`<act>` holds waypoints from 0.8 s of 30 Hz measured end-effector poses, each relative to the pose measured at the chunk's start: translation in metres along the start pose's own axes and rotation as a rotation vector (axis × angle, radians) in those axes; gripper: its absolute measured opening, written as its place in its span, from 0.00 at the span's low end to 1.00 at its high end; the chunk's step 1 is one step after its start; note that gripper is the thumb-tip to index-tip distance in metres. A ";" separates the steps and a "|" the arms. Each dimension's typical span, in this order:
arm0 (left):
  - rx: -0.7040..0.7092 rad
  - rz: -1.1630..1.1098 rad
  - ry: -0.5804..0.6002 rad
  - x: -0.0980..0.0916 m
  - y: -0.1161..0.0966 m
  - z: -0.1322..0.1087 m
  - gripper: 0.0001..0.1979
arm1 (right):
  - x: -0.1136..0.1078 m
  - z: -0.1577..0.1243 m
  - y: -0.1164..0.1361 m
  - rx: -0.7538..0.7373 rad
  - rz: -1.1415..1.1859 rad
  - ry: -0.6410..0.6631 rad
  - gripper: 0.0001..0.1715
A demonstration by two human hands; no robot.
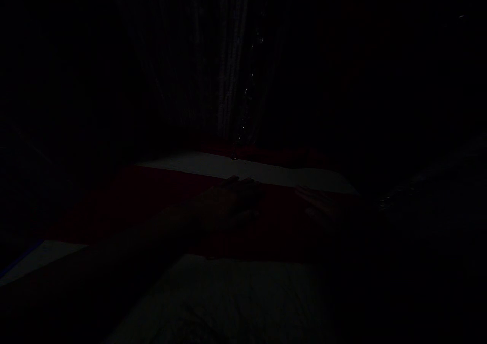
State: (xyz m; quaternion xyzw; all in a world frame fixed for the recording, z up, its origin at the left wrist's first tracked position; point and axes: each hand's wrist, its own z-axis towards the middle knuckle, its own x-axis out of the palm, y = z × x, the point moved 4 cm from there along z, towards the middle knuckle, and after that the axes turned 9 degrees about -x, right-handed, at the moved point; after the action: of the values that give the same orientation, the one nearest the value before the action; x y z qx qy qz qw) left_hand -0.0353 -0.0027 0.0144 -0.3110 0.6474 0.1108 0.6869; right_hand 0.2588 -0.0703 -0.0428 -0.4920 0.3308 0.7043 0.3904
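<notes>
The view is very dark. A red cloth (152, 192) lies across a pale surface (243, 288) in the middle of the picture. My left hand (232, 199) rests on the cloth near its far edge, palm down, with fingers stretched out. To its right, my right hand (317, 202) also lies on the cloth, with its fingers extended; the wrist and forearm behind it are lost in the dark. Neither hand shows anything in its grip.
Beyond the red cloth runs a pale strip (213, 165), with more dark red material (281, 156) behind it. Small shiny glints (242, 127) rise above that, beside faint vertical folds (228, 70). A blue edge (23, 258) shows at the lower left.
</notes>
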 end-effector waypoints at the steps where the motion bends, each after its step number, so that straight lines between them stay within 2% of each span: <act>1: 0.006 0.000 -0.004 0.001 0.001 0.000 0.33 | -0.001 0.000 0.000 -0.006 0.001 0.002 0.32; 15: 0.022 -0.011 -0.024 0.001 0.001 0.000 0.32 | -0.009 -0.001 0.003 -0.049 0.005 0.035 0.32; 24: 0.032 -0.010 -0.037 0.002 0.001 0.000 0.33 | 0.000 -0.004 0.001 -0.025 -0.016 -0.016 0.32</act>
State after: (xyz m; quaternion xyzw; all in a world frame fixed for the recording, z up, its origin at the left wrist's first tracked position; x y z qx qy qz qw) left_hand -0.0353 -0.0021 0.0121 -0.3009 0.6348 0.1028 0.7042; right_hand 0.2601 -0.0739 -0.0441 -0.4936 0.3150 0.7093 0.3925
